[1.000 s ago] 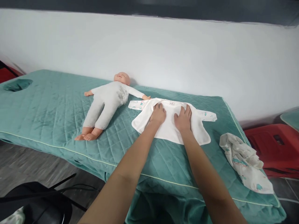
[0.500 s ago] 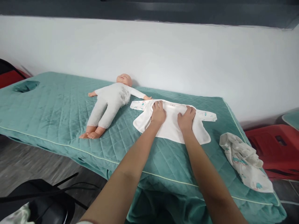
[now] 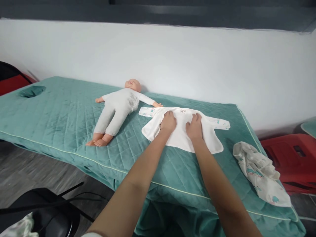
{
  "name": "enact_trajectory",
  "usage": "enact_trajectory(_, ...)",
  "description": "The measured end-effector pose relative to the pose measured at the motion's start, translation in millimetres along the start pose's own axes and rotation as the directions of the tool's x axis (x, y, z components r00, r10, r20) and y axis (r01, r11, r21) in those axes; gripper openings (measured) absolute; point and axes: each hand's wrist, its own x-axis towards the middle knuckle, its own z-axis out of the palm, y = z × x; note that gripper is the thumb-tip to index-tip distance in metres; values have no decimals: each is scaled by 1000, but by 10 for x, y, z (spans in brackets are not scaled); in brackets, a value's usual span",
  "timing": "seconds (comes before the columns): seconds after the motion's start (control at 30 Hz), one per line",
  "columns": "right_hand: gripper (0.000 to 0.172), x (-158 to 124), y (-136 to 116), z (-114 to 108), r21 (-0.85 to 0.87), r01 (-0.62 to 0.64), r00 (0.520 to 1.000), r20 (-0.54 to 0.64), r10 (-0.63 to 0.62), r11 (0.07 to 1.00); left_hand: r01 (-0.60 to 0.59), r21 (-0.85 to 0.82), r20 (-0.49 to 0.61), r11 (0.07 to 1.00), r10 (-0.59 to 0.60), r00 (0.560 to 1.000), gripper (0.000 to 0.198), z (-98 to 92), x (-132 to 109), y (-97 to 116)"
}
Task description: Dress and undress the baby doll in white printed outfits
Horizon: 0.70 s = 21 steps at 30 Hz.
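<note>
A white baby shirt (image 3: pixel 181 131) lies spread open on the green quilted cover, its long patterned sleeves stretched to both sides and a small label at the neck. My left hand (image 3: pixel 169 122) is closed on the cloth at the shirt's left front, fingers curled in. On the right front, my right hand (image 3: pixel 194 127) also has its fingers bent into the fabric, with the thumb beside them. The fingertips of both hands are partly hidden. Left of the shirt, a baby doll (image 3: pixel 118 103) in a pale suit rests on its back, one hand near the left sleeve.
A crumpled white patterned garment (image 3: pixel 261 172) lies at the right front of the green-covered bed (image 3: pixel 61 121). Behind the bed runs a white wall. A red plastic object (image 3: pixel 293 158) is at the right, and a black chair (image 3: pixel 46 210) stands at the lower left.
My fingers have curled in more on the shirt, and my right hand has shifted slightly left. The shirt, the doll and the crumpled garment stay in place while the view shifts a little.
</note>
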Motion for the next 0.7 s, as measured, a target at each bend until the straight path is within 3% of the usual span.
enact_trajectory(0.17,48,-118,-18,-5,-71,132,988,96,-125,989,-105,-84,29,991,108,994,27,-77,-249,38)
enact_trajectory(0.23,48,-178,-85,0,-34,199,972,133,-193,979,-161,-212,21,964,169,985,27,-229,-408,1)
enact_trajectory(0.3,47,-184,-220,18,52,246,954,165,-251,968,-213,-359,-43,909,212,976,28,-509,-534,-147)
enact_trajectory(0.4,46,10,-553,109,196,258,932,208,-298,946,-189,-374,-200,908,120,972,28,-1143,-588,-659)
enact_trajectory(0.53,46,648,-1126,485,345,204,917,261,-302,916,55,-230,-380,972,-142,914,33,-1987,-447,-1725)
enact_trajectory(0.63,55,1190,-1554,970,354,193,908,289,-303,915,338,-172,-352,925,-378,856,40,-2287,-328,-2417)
enact_trajectory(0.7,63,1482,-1821,1318,336,136,897,357,-260,932,490,-260,-182,832,-541,821,43,-2318,-281,-2685)
